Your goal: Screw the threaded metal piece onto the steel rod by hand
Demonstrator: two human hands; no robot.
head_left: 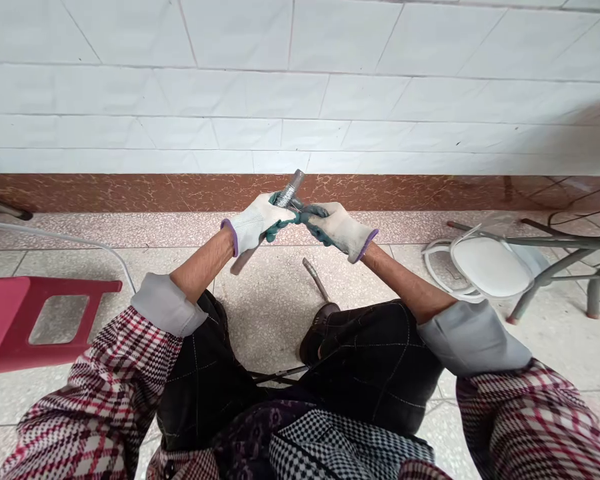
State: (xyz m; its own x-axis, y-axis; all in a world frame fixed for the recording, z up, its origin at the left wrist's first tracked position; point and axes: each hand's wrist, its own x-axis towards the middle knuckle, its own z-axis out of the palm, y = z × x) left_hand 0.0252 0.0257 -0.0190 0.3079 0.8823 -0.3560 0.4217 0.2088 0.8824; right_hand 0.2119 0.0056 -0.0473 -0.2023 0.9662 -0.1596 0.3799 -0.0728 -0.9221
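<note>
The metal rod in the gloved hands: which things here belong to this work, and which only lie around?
In use: metal rod, left hand, right hand.
Lying about: second rod on the floor, red stool, white chair.

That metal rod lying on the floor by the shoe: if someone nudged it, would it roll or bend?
The metal rod looks round and slim and lies flat on smooth tile, so it would probably roll. It looks straight and solid, so it is likely stiff and rather heavy for its size. Its dull grey surface may not be slippery.

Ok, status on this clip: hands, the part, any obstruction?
Left hand gripping grey threaded metal rod. Right hand pinching at its thread. Second metal rod on floor below, clear.
</note>
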